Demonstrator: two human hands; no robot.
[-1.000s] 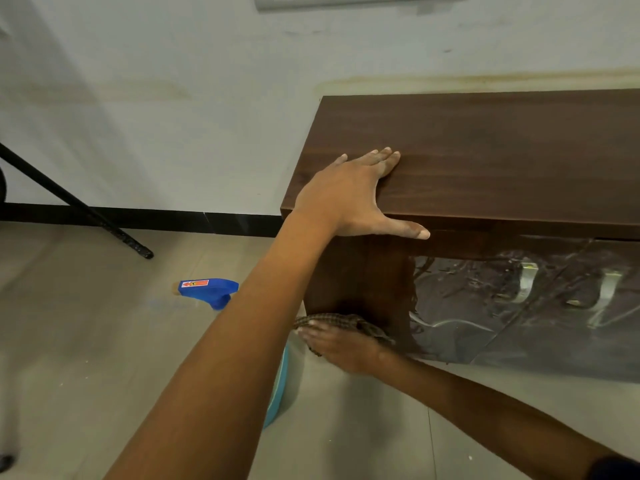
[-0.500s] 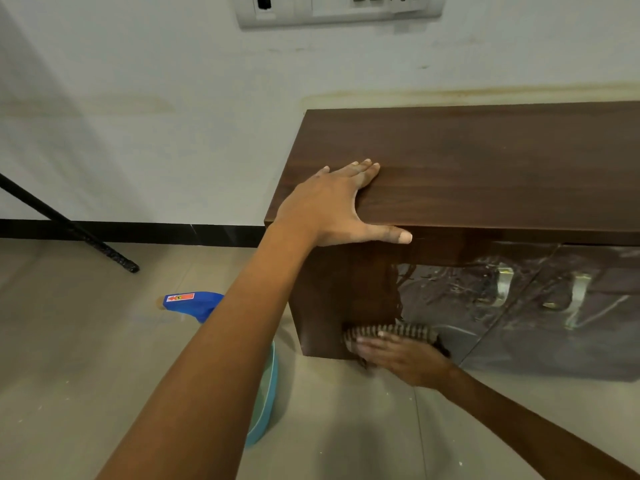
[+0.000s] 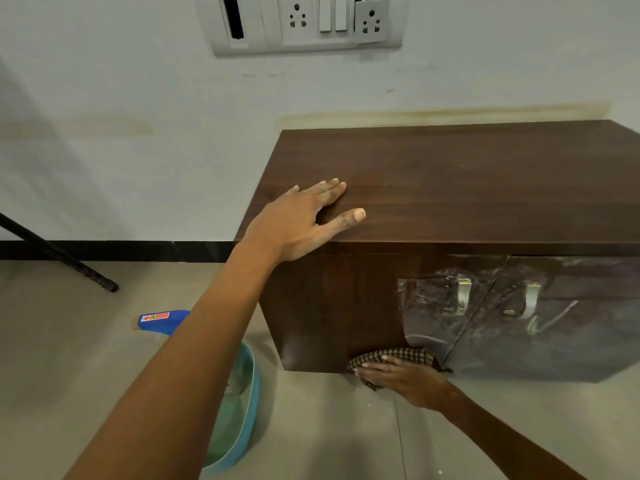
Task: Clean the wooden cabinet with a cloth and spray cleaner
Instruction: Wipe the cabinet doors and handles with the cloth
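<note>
1. Pressing a checked cloth (image 3: 391,356) against the bottom front edge of the wooden cabinet (image 3: 450,188), the right hand (image 3: 405,379) lies low near the tiled floor (image 3: 69,358) in the head view. Its fingers are laid out straight over the fabric, flat rather than clenched.
2. The left hand (image 3: 301,223) rests palm-down on the cabinet's top at its near left corner, fingers extended, thumb spread apart, grasping nothing.
3. The cloth sits where the bare wooden front panel meets the left door, bunched partly beneath the right hand's fingers.
4. Crinkled clear plastic film (image 3: 433,306) covers the two cabinet doors, each bearing a metal handle (image 3: 464,292).
5. The spray cleaner (image 3: 162,320), of which only the blue trigger head with a red label shows, stands on the floor left of the cabinet, its body hidden behind the left forearm.
6. A light-blue basin (image 3: 249,393) sits on the floor just beside the cabinet's left side, partly hidden by the same forearm.
7. A white switchboard (image 3: 304,22) with sockets is mounted on the wall above the cabinet.
8. A black pole (image 3: 59,261) slants down to the floor at far left.
</note>
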